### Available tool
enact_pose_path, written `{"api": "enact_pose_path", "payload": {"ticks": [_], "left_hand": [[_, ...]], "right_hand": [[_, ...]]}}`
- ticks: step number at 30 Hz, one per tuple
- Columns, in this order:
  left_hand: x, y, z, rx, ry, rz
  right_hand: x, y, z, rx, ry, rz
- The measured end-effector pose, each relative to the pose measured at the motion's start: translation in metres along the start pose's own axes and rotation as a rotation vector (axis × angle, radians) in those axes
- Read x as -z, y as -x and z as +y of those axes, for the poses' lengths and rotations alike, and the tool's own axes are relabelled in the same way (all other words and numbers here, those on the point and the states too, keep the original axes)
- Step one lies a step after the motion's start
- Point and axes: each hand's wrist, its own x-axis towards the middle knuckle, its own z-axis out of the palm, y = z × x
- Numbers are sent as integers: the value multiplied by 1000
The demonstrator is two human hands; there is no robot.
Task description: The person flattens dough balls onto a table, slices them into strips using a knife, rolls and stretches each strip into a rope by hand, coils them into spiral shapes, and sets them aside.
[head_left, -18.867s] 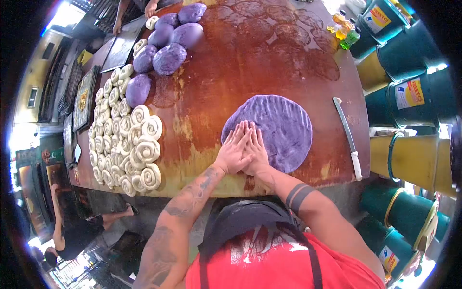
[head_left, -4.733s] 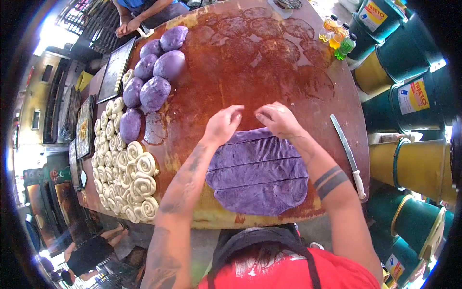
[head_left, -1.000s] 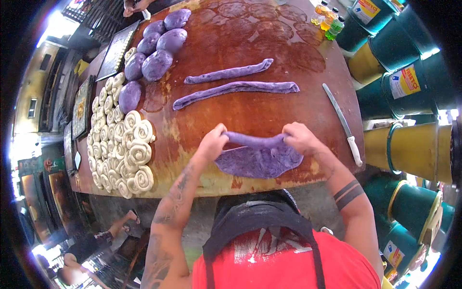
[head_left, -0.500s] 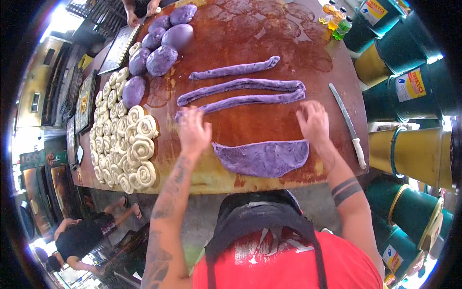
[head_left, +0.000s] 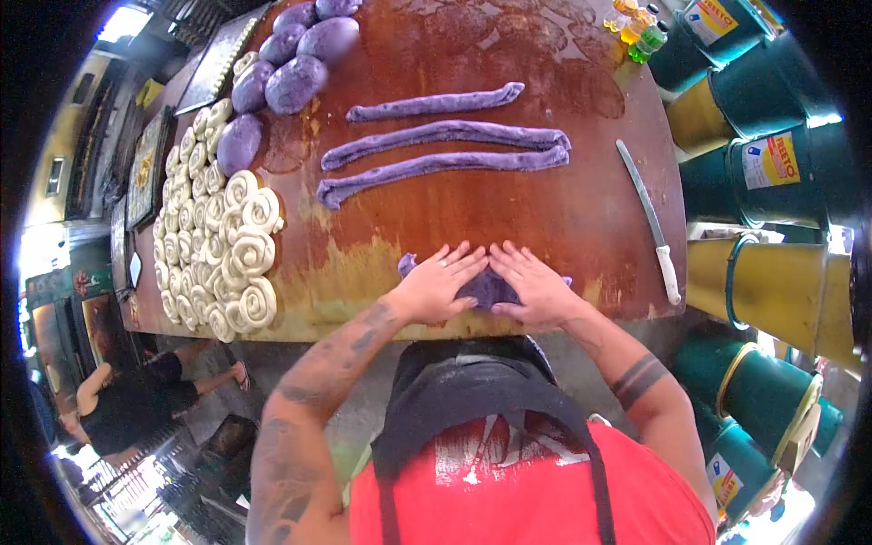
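Observation:
My left hand [head_left: 442, 283] and my right hand [head_left: 531, 286] lie flat, fingers stretched and fingertips nearly meeting, on a piece of purple dough [head_left: 491, 289] near the table's front edge. Much of this dough is hidden beneath them; its ends peek out at both sides. Farther back lies a short purple dough rope [head_left: 436, 103]. In front of it, a longer purple dough rope [head_left: 445, 165] runs in two lengths that meet at the right. Neither hand grips anything.
Cream dough spirals [head_left: 254, 252] crowd the table's left side, with purple dough balls [head_left: 297, 84] behind them. A white-handled knife [head_left: 650, 213] lies at the right. Bottles [head_left: 647, 44] stand far right, and drums [head_left: 772, 168] line that side. Another person [head_left: 136, 404] is at the lower left.
Both hands have come inward and toward me, from beside the ropes onto the purple dough sheet. That sheet was spread wide and now shows as a narrower piece under them. The view has shifted slightly.

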Motion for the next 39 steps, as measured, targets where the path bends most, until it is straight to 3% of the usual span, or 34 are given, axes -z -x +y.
{"api": "enact_pose_path", "payload": {"ticks": [2, 3, 4, 6, 8, 12, 15, 16, 17, 18, 19, 20, 21, 22, 24, 27, 28, 29, 31, 32, 34, 35, 39], "left_hand": [[33, 9, 6, 49, 318, -340], [80, -8, 31, 414, 500, -519], [60, -12, 15, 379, 465, -322], [17, -12, 4, 78, 48, 284], [-16, 8, 10, 76, -119, 153], [-23, 70, 31, 39, -73, 150], [-15, 81, 22, 355, 42, 32], [-16, 78, 15, 380, 120, 73], [-20, 72, 4, 406, 199, 113], [-20, 65, -6, 434, 279, 154], [12, 54, 0, 544, 668, 110], [36, 49, 1, 594, 819, 91], [56, 47, 0, 642, 970, 70], [67, 44, -6, 687, 1122, 50], [77, 42, -31, 632, 654, 191], [69, 54, -59, 511, -38, 212], [69, 53, -68, 457, -271, 198], [61, 48, -70, 464, -207, 231], [50, 21, -54, 281, -167, 439], [46, 3, -39, 264, -117, 374], [1, -18, -31, 170, -24, 293], [-9, -9, -24, 124, -88, 277], [-23, 70, 7, -14, 5, 140]], "right_hand": [[23, 10, -3, -70, -462, -293], [30, 5, -8, -201, -457, -229], [36, -1, -12, -331, -459, -162], [12, -5, -19, -214, 5, 214], [-10, 12, -40, -254, 224, 95], [-23, 63, -52, -143, 172, 51], [-18, 55, -48, -356, 155, 9], [-13, 47, -48, -445, 138, -19], [-7, 42, -42, -351, 101, -18], [-1, 37, -35, -475, -246, -76], [6, 33, -26, -585, -597, -136], [14, 31, -19, -684, -951, -196], [30, 30, -15, -763, -1074, -188], [29, 34, -4, -619, -1128, 1], [36, 32, 13, -572, -947, 264], [57, 24, 25, -594, 170, 152], [59, 15, 23, -557, 230, 268], [57, 4, 17, -520, 288, 380], [45, -30, -5, -438, 248, 509], [32, -53, -13, -392, 157, 539], [-11, -83, -25, -261, 145, 499], [-32, -81, -35, -304, 204, 423], [-75, 7, -99, -386, 127, 219]]}}
